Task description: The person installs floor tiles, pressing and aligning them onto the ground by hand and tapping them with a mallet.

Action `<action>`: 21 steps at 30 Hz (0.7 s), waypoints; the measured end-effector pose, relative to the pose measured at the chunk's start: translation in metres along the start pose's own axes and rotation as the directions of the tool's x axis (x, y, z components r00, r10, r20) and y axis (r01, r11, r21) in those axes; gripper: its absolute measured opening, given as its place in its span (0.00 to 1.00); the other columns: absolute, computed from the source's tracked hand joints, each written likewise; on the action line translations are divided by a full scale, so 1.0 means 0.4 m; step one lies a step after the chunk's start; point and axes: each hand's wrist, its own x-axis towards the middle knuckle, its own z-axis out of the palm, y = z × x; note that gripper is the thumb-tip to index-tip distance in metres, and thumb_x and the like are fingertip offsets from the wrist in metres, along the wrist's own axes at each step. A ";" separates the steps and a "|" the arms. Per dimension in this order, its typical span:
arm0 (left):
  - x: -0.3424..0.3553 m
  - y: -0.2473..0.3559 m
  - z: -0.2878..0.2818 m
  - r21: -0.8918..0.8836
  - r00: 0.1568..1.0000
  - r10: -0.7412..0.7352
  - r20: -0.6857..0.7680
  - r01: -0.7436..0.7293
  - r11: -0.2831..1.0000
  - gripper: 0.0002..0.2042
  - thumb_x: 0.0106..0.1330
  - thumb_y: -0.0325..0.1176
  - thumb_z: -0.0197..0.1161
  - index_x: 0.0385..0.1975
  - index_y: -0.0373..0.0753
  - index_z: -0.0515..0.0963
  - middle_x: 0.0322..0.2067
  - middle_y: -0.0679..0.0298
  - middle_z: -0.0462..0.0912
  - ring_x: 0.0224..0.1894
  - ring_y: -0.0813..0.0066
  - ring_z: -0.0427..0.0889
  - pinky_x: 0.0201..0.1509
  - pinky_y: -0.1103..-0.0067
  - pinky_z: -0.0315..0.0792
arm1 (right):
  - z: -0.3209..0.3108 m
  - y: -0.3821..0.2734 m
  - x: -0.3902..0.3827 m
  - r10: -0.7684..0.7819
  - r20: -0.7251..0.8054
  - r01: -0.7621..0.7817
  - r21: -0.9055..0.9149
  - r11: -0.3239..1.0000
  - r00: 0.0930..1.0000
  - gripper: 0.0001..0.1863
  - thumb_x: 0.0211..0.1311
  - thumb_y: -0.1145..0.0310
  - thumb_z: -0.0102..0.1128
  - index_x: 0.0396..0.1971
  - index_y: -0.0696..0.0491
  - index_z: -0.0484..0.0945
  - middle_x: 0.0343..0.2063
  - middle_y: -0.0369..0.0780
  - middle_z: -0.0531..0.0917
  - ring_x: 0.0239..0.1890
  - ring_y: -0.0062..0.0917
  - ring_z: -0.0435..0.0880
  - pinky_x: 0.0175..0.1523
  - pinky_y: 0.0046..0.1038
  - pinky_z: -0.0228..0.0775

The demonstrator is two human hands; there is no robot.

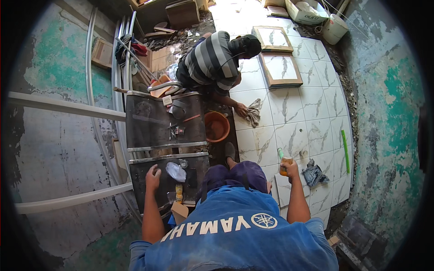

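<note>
My right hand (291,170) grips an amber container (285,161) above white marbled tiles (289,101), near a pale green object (280,151) and a crumpled grey plastic sheet (315,174). My left hand (153,175) has its fingers apart and holds nothing, over the left side of a dark board (144,192). On that board are a white plastic bag (176,172) and a small yellow bottle (179,193), with cardboard (179,210) at its near edge.
Another person (208,61) bends over the tiles, hand on a rag (253,113), beside an orange bucket (216,126). Two framed panels (281,67) lie farther back. A second dark board (149,122) holds small tools. Metal bars (68,107) run along the left wall; a white bucket (334,29) stands back right.
</note>
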 end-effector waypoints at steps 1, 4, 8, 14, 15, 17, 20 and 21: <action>0.023 0.042 -0.012 -0.069 0.997 0.041 -0.057 -0.045 0.997 0.15 0.64 0.35 0.60 0.46 0.34 0.79 0.34 0.56 0.84 0.36 0.73 0.81 0.41 0.76 0.74 | 0.011 -0.039 0.013 0.007 0.051 -0.008 0.012 1.000 0.999 0.24 0.41 0.70 0.70 0.42 0.56 0.74 0.34 0.39 0.81 0.35 0.27 0.81 0.42 0.29 0.74; 0.064 0.125 -0.033 0.180 1.000 0.009 0.000 -0.009 0.984 0.14 0.65 0.40 0.59 0.30 0.33 0.82 0.24 0.59 0.81 0.29 0.78 0.78 0.35 0.77 0.71 | 0.021 -0.110 0.039 -0.039 0.039 0.037 0.044 0.998 0.998 0.21 0.43 0.71 0.67 0.41 0.56 0.75 0.33 0.38 0.80 0.32 0.25 0.80 0.39 0.28 0.75; 0.077 0.133 0.020 0.279 0.985 -0.118 0.123 0.080 0.957 0.14 0.63 0.39 0.59 0.24 0.33 0.81 0.23 0.57 0.81 0.29 0.73 0.80 0.36 0.76 0.71 | 0.007 -0.102 0.036 0.006 -0.059 -0.002 0.058 0.998 0.998 0.22 0.44 0.71 0.68 0.42 0.55 0.73 0.33 0.37 0.80 0.33 0.24 0.80 0.39 0.28 0.75; 0.104 0.106 0.146 0.445 0.807 -0.197 0.557 -0.090 0.891 0.28 0.64 0.36 0.58 0.66 0.46 0.64 0.51 0.54 0.80 0.55 0.55 0.78 0.60 0.70 0.70 | -0.005 -0.022 -0.026 0.077 -0.104 -0.052 0.227 0.973 0.992 0.23 0.45 0.71 0.67 0.44 0.54 0.72 0.36 0.38 0.78 0.36 0.25 0.79 0.41 0.29 0.75; 0.119 0.120 0.169 0.446 0.803 -0.193 0.563 -0.099 0.889 0.28 0.64 0.36 0.58 0.66 0.46 0.64 0.51 0.54 0.80 0.55 0.55 0.78 0.60 0.70 0.70 | -0.002 -0.011 -0.043 0.081 -0.154 -0.042 0.242 0.969 0.985 0.23 0.45 0.71 0.67 0.45 0.54 0.72 0.37 0.38 0.78 0.37 0.26 0.79 0.42 0.29 0.74; 0.136 0.158 0.213 0.423 0.613 -0.115 0.782 -0.385 0.820 0.24 0.67 0.46 0.54 0.59 0.41 0.72 0.49 0.52 0.81 0.53 0.53 0.80 0.58 0.67 0.71 | 0.006 0.007 -0.078 0.124 -0.134 -0.076 0.317 0.945 0.983 0.23 0.46 0.71 0.66 0.46 0.53 0.72 0.38 0.38 0.77 0.38 0.26 0.78 0.43 0.29 0.74; 0.171 0.235 0.284 0.516 0.348 -0.382 0.857 -0.550 0.657 0.26 0.67 0.54 0.49 0.49 0.36 0.79 0.46 0.48 0.82 0.50 0.50 0.80 0.55 0.64 0.72 | 0.019 0.031 -0.129 0.101 -0.176 -0.015 0.433 0.901 0.979 0.22 0.49 0.71 0.63 0.46 0.54 0.71 0.36 0.37 0.76 0.37 0.27 0.78 0.43 0.28 0.74; 0.169 0.254 0.298 0.529 0.333 -0.412 0.848 -0.550 0.646 0.26 0.67 0.54 0.49 0.49 0.36 0.79 0.46 0.48 0.82 0.50 0.50 0.80 0.55 0.64 0.72 | 0.022 0.040 -0.143 0.133 -0.144 -0.057 0.438 0.897 0.981 0.22 0.49 0.71 0.63 0.46 0.54 0.71 0.36 0.37 0.76 0.37 0.27 0.78 0.43 0.28 0.74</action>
